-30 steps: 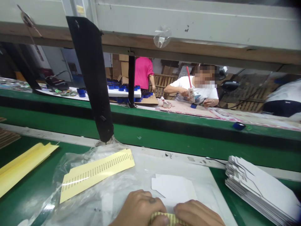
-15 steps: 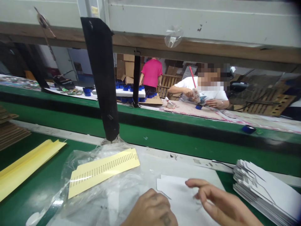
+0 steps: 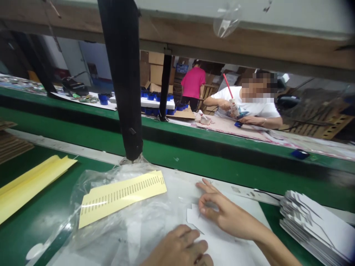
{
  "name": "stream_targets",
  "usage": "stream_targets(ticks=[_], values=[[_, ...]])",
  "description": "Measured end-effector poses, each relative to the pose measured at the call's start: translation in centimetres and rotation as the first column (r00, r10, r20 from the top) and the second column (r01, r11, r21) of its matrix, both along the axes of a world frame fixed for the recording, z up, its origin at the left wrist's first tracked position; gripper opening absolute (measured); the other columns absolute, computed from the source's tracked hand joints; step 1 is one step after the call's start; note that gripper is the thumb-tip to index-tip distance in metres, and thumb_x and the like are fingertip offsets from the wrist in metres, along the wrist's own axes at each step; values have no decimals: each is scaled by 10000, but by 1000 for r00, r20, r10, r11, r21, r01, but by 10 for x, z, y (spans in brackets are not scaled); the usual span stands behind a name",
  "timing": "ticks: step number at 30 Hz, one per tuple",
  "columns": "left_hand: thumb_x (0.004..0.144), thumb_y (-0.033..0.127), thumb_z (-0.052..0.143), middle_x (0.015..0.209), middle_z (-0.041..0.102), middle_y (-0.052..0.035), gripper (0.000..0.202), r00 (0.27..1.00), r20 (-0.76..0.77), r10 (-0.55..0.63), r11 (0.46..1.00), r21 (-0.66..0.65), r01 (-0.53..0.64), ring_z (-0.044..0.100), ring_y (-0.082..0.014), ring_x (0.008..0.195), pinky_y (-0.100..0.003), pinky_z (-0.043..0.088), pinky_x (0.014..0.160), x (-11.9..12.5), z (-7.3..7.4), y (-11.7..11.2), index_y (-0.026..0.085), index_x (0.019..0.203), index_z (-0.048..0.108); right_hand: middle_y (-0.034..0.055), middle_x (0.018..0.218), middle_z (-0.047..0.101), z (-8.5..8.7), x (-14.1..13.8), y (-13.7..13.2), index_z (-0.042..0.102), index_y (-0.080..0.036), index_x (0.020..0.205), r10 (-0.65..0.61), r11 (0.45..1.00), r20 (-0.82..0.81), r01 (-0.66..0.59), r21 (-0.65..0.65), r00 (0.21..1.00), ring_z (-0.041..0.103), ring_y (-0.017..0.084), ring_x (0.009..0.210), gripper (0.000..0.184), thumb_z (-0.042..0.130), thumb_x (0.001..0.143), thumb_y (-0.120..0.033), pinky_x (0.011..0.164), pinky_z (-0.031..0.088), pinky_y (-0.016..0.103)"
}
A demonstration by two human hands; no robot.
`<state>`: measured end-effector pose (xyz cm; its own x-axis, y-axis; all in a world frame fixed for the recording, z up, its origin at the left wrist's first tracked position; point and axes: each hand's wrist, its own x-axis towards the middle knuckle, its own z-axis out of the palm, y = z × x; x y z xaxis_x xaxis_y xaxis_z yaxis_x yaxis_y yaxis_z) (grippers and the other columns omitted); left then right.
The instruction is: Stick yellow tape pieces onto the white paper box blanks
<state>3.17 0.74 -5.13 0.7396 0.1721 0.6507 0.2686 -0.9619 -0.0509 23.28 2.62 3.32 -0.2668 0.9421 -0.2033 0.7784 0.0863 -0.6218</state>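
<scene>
A flat white card with a notched edge (image 3: 194, 216) lies on the pale board in front of me. My left hand (image 3: 181, 246) rests at the card's left side, palm down, with its fingers bent and spaced apart. Over the card's upper part is my right hand (image 3: 222, 210), thumb and forefinger tips pinched together and the other fingers stretched out. Whatever sits in that pinch is too small to make out. Left of the hands, a printed yellow paper strip (image 3: 123, 195) lies on or in a clear plastic bag (image 3: 108, 236).
A stack of folded white cards (image 3: 316, 225) stands at the right. Yellow sheets (image 3: 33, 177) and brown cardboard (image 3: 13, 146) lie at left. A black post (image 3: 124, 81) rises ahead. Beyond the green ledge, a co-worker in white (image 3: 249, 103) handles a blue part; another person (image 3: 193, 83) stands behind.
My right hand has moved left and away from me over the card, its thumb and forefinger closing into a pinch. My left hand's fingers have spread slightly. The view has tilted down.
</scene>
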Motion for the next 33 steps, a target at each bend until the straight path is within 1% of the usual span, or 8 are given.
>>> stream_targets(ticks=[3, 7, 10, 13, 18, 25, 28, 33], values=[[941, 149, 574, 798, 675, 34, 227, 998, -66, -11, 998, -63, 7, 637, -133, 763, -266, 456, 744, -3, 7, 0, 194, 728, 510, 144, 1587, 358, 3, 1, 4, 669, -211, 894, 49, 998, 20, -49, -25, 999, 163, 330, 1501, 148, 553, 906, -301, 1172, 245, 636], [946, 152, 568, 773, 660, 30, 233, 996, -89, -25, 995, -100, 16, 643, -136, 763, -248, 479, 758, -4, 15, -1, 194, 725, 510, 119, 1606, 330, 3, 4, 6, 670, -217, 863, 40, 997, 47, -37, -61, 998, 194, 332, 1500, 130, 554, 886, -269, 1178, 246, 621], [921, 116, 563, 824, 687, 18, 225, 994, -110, -23, 994, -112, 11, 653, -143, 789, -254, 503, 773, -4, 18, -2, 188, 715, 511, 130, 1615, 311, 3, 3, 5, 673, -209, 851, 36, 997, 74, -31, -74, 997, 192, 332, 1505, 117, 558, 864, -228, 1184, 241, 609], [896, 83, 549, 891, 711, 7, 188, 992, -127, -10, 994, -106, -4, 665, -150, 803, -264, 526, 778, -5, 19, -4, 176, 734, 539, 148, 1618, 298, 6, 1, 4, 675, -204, 855, 43, 996, 94, -35, -86, 995, 202, 324, 1507, 121, 555, 857, -200, 1185, 256, 592], [890, 75, 539, 894, 723, -6, 175, 996, -83, 21, 997, -67, -26, 679, -162, 789, -275, 543, 735, -5, 20, -6, 158, 738, 565, 151, 1622, 289, 8, -3, 5, 679, -196, 861, 29, 995, 124, -17, -101, 992, 200, 318, 1509, 128, 556, 846, -166, 1193, 269, 554], [920, 63, 505, 891, 730, -22, 199, 997, -71, 7, 999, -48, -11, 693, -166, 809, -272, 555, 727, -4, 25, -5, 144, 755, 581, 149, 1638, 256, 9, -5, 6, 683, -187, 862, 21, 991, 135, -3, -132, 991, 173, 305, 1524, 118, 568, 845, -166, 1213, 232, 518], [940, 72, 492, 889, 731, -21, 211, 998, -68, 12, 1000, -24, -14, 694, -163, 803, -270, 554, 716, -4, 26, -5, 144, 762, 578, 141, 1650, 227, 8, -5, 7, 685, -190, 871, 23, 987, 144, 0, -161, 989, 153, 284, 1532, 104, 585, 842, -192, 1218, 219, 477], [951, 68, 466, 899, 733, -18, 230, 997, -72, 19, 999, -36, -21, 694, -158, 797, -270, 552, 709, -4, 24, -4, 149, 768, 577, 138, 1652, 225, 2, -5, 8, 688, -195, 860, 11, 989, 137, 10, -146, 990, 156, 268, 1534, 107, 590, 822, -173, 1216, 210, 446]])
